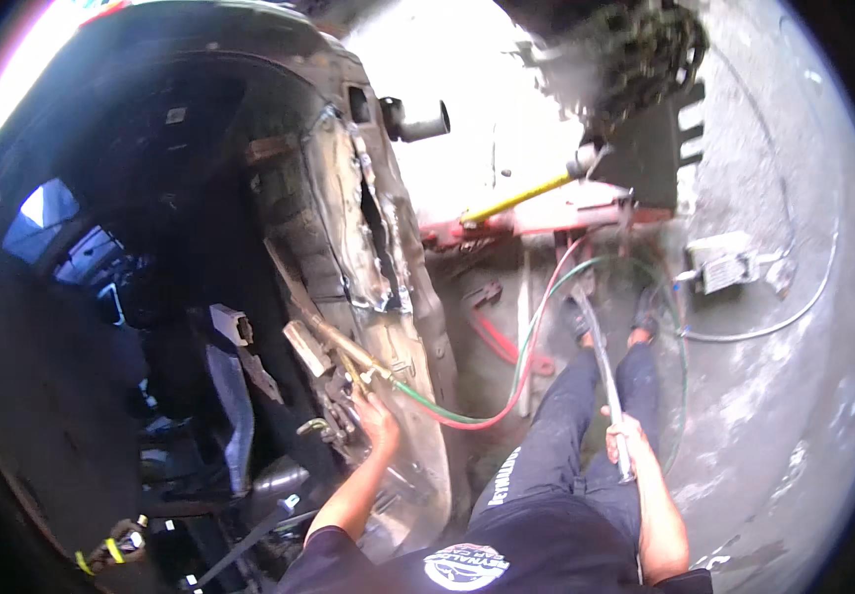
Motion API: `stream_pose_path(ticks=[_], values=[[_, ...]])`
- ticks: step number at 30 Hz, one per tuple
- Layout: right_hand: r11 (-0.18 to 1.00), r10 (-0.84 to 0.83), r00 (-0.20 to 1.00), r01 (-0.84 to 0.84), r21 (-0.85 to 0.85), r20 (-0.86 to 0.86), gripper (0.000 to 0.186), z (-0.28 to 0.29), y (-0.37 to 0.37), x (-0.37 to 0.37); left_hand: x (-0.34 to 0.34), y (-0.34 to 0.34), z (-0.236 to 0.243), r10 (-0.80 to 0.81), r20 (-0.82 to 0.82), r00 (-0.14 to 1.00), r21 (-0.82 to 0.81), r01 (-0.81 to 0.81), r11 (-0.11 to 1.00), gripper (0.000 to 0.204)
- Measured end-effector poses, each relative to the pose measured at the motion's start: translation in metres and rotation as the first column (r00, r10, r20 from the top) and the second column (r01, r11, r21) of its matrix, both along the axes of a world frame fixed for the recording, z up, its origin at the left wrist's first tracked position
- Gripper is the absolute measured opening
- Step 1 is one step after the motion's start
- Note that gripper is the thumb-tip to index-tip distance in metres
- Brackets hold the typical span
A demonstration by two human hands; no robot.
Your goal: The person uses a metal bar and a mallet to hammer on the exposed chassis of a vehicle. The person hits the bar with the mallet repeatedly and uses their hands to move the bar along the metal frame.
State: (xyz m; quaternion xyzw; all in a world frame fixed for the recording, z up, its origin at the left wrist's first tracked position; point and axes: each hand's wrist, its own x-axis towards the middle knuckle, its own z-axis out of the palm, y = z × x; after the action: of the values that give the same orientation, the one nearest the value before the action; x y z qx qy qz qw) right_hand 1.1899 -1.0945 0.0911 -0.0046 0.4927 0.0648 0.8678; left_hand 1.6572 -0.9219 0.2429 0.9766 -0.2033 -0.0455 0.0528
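My left hand [378, 421] has its fingers closed at the brass valves of a gas torch [356, 374], beside the stripped car body. Joined red and green hoses [462, 420] run from the torch, sag toward my legs and loop up to the right. Low at my right side, my right hand [628, 441] is wrapped round the near end of a long grey metal bar [601, 351]. The bar's far end reaches down toward my feet. Along the car's edge, the sill [373, 218] is torn open, with ragged, rusty metal.
A red jack [546, 220] with a yellow handle [521, 198] stands ahead, beside the car. A red metal arm [506, 346] lies on the floor. To the right are a whitish box-shaped device [722, 265] and a curved grey cable [804, 322]. The dark car interior [180, 327] fills the left.
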Motion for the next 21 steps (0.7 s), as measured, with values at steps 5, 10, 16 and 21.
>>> stream_pose_path(ticks=[5,10,16,21], values=[[0.963,0.171,0.985,-0.169,-0.209,-0.009,0.064,0.102,-0.055,-0.020,0.002,0.001,0.004,-0.022,0.030,0.999,0.010,0.022,1.000,0.051],[0.762,0.404,0.904,-0.418,-0.494,-0.143,0.064,0.187,-0.082,-0.036,0.009,0.008,-0.004,-0.028,0.069,0.997,-0.018,0.029,0.999,0.048],[0.433,0.469,0.769,-0.629,-0.645,-0.434,0.072,0.261,-0.106,-0.008,-0.004,0.005,-0.004,0.029,0.098,0.995,-0.060,-0.023,0.998,0.048],[0.095,0.458,0.730,-0.608,-0.788,-0.508,0.073,0.277,-0.115,0.033,-0.004,0.006,-0.006,0.051,0.130,0.990,-0.135,-0.033,0.990,0.050]])
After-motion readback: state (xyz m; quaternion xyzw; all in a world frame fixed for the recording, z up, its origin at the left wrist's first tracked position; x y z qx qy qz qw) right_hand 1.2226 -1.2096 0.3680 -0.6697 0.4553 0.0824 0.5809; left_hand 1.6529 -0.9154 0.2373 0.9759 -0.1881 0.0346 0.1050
